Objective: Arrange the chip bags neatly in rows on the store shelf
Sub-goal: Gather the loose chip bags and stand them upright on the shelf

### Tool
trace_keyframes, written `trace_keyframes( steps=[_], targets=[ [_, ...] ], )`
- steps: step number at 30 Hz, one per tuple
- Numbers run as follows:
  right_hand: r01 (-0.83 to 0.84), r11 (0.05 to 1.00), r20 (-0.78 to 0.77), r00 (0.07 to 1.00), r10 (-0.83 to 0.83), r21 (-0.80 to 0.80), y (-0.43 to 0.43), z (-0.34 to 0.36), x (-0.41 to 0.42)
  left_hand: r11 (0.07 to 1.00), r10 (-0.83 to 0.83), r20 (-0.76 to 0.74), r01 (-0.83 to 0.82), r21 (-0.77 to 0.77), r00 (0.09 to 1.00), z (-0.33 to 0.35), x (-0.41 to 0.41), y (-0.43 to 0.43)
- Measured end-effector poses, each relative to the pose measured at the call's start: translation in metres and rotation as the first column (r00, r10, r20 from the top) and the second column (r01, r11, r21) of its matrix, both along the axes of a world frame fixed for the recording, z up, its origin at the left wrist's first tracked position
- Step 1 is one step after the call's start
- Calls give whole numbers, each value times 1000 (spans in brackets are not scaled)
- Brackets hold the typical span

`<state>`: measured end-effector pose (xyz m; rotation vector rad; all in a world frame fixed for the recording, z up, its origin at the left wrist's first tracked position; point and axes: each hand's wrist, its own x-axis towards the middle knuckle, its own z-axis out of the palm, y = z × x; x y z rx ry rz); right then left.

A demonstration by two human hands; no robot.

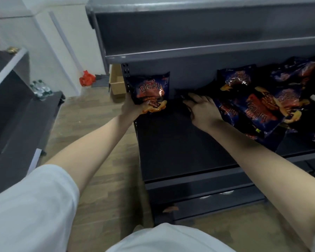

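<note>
A dark blue chip bag (150,91) with orange print stands upright at the left end of the dark shelf (180,142). My left hand (130,108) holds its lower left corner. A loose heap of the same chip bags (258,100) lies tilted and overlapping on the right part of the shelf. My right hand (202,110) lies at the heap's left edge, its fingers curled on a dark bag (185,93) that is hard to make out in the shadow.
An upper shelf board (189,50) hangs low over the bags. Left of the shelf unit are a cardboard box (116,84), a red bag (86,79) and water bottles (41,89) on the wood floor. Another dark shelf unit (16,110) stands at far left.
</note>
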<state>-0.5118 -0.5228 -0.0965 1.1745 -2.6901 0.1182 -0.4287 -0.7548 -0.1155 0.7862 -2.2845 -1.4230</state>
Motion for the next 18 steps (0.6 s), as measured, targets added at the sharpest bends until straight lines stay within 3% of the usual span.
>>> trace_keyframes(
  steps=[3, 13, 16, 18],
  targets=[
    [-19, 1000, -2, 1000, 19, 3, 0, -4, -3, 988, 62, 132, -42, -150, 989, -2, -5, -3],
    [-50, 999, 20, 999, 50, -22, -1, -2, -1, 987, 153, 139, -145, -65, 978, 9, 4, 4],
    [-86, 987, 12, 996, 88, -133, 2, 5, 1, 953, 222, -102, -238, -186, 970, 18, 17, 14],
    [-109, 976, -32, 994, 105, -186, 5, 10, 2, 917, 168, -295, -259, -303, 940, 27, 24, 23]
  ],
)
